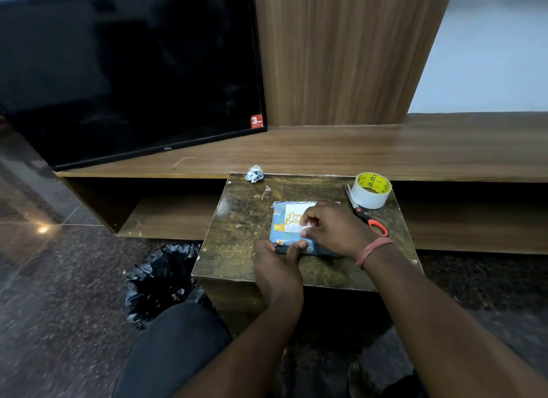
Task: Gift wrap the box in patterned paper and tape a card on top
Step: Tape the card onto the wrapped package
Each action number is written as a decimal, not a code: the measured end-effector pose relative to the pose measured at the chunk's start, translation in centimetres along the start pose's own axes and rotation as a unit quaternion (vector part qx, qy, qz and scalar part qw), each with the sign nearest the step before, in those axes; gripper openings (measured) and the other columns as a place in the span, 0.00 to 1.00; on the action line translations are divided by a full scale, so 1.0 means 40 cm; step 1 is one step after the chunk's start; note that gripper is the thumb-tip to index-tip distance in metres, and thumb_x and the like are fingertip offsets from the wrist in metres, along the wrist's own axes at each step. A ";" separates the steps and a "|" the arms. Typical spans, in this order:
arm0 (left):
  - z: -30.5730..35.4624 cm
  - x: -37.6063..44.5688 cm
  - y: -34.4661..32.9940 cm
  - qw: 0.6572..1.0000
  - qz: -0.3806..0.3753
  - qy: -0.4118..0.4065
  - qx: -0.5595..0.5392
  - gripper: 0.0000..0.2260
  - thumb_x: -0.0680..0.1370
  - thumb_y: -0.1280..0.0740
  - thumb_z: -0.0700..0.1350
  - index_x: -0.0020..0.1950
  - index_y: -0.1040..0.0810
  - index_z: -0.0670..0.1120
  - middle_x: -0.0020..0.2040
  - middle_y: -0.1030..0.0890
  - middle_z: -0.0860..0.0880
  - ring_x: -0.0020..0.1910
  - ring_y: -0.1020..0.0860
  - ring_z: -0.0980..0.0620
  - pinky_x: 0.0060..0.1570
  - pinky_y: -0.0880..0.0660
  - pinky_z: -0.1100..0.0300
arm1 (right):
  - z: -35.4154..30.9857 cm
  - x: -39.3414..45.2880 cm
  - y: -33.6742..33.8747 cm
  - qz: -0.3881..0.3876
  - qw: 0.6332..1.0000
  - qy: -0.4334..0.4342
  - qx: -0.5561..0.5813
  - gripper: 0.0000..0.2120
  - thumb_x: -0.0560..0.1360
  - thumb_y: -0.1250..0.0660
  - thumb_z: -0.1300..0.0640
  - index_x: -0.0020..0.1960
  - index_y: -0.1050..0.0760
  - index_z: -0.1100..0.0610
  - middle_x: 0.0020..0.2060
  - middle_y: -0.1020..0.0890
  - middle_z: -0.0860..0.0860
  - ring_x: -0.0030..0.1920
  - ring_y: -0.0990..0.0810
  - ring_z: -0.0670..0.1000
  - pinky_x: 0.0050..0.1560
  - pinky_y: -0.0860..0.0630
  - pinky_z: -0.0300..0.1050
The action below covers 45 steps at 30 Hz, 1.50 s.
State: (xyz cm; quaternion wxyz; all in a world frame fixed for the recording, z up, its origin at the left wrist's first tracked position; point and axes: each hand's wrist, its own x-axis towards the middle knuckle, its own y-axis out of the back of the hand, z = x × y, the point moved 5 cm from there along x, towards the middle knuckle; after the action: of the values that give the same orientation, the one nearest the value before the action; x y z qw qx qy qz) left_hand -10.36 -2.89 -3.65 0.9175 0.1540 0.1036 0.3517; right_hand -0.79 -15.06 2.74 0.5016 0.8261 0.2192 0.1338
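Note:
A box wrapped in blue patterned paper lies on the small dark table. A white "Happy Birthday" card sits on its top. My right hand covers the right half of the box, its fingertips pressing on the card's right edge. My left hand grips the box's near edge, thumb on top. Whether tape lies under the fingers is hidden.
A roll of clear tape stands at the table's far right corner, with orange-handled scissors beside it. A crumpled paper ball lies at the far edge. A black-lined bin stands left of the table. A TV leans on the wooden shelf behind.

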 end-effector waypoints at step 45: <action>0.169 0.262 -0.036 0.958 -0.223 0.062 -0.172 0.11 0.81 0.29 0.45 0.57 0.25 0.40 0.49 0.16 0.38 0.44 0.19 0.45 0.44 0.23 0.52 | 0.129 -0.035 0.052 0.274 0.806 -0.242 0.466 0.10 0.77 0.31 0.67 0.51 0.26 0.54 0.50 0.17 0.58 0.50 0.17 0.56 0.53 0.20 0.51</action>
State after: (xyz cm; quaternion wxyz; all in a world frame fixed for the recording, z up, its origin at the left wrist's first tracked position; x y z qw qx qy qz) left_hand 0.18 1.77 1.27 0.9770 -0.0548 0.1300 0.1596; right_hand 0.75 -20.56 2.22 0.0357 0.9918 -0.1086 -0.0569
